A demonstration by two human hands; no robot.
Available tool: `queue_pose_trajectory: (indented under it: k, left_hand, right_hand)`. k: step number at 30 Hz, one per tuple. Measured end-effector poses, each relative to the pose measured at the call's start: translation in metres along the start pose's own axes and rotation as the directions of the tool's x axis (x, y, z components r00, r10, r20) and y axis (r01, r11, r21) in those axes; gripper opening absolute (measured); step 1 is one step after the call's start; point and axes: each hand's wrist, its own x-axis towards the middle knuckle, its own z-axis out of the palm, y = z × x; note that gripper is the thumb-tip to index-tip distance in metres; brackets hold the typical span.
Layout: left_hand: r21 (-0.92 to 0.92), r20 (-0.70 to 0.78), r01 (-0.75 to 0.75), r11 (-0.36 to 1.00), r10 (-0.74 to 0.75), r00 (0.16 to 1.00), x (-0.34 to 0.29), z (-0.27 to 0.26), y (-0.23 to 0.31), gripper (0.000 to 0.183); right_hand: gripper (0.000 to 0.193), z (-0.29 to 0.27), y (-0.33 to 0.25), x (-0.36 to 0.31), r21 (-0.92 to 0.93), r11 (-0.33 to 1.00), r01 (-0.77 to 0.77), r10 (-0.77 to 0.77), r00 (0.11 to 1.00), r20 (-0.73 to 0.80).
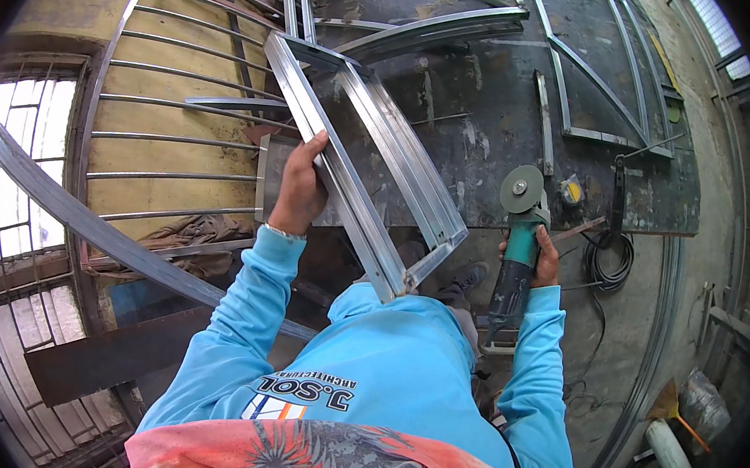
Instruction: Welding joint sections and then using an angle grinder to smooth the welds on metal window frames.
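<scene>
My left hand [303, 183] is closed round the left rail of a rectangular metal frame [335, 177]. The frame is silvery, made of channel-like bars, and tilts from the dark worktable down toward my waist. In my right hand [547, 258] is an angle grinder [517, 264] with a teal and dark body, gripped round its middle. Its round disc [522, 189] points away from me, over the table's near edge and apart from the frame. Whether the disc is spinning I cannot tell.
On the dark worktable [493, 111] lie more metal frames [601, 93], a flat bar [544, 124] and a tape measure [570, 192]. A coiled black cable [609, 261] hangs at its near right edge. A barred metal grille [178, 141] stands at left, beside a long curved bar [124, 248].
</scene>
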Motion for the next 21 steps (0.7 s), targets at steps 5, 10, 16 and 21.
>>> queue_pose_trajectory:
  k: [5, 10, 16, 21]
  left_hand:
    - [-0.088, 0.112, 0.228, 0.97, -0.217, 0.97, -0.037, 0.011, -0.017, 0.035]
    - [0.056, 0.022, 0.033, 0.998, -0.034, 0.999, -0.04, 0.012, -0.01, 0.032]
    - [0.123, -0.08, 0.022, 0.992, -0.012, 0.997, -0.031, -0.011, 0.004, 0.041]
    - [0.276, -0.087, 0.086, 0.957, -0.064, 0.994, -0.03, -0.05, 0.006, 0.044]
  right_hand:
    - [0.06, 0.032, -0.002, 0.007, 0.08, 0.996, 0.045, -0.042, 0.998, -0.041]
    - [0.061, 0.01, -0.012, 0.02, 0.001, 1.0, 0.017, -0.017, 1.0, 0.0]
    - [0.072, -0.007, -0.018, 0.066, -0.058, 0.998, -0.023, 0.027, 0.996, 0.079]
    - [0.081, 0.002, -0.016, 0.118, 0.091, 0.995, 0.039, -0.045, 0.996, 0.072]
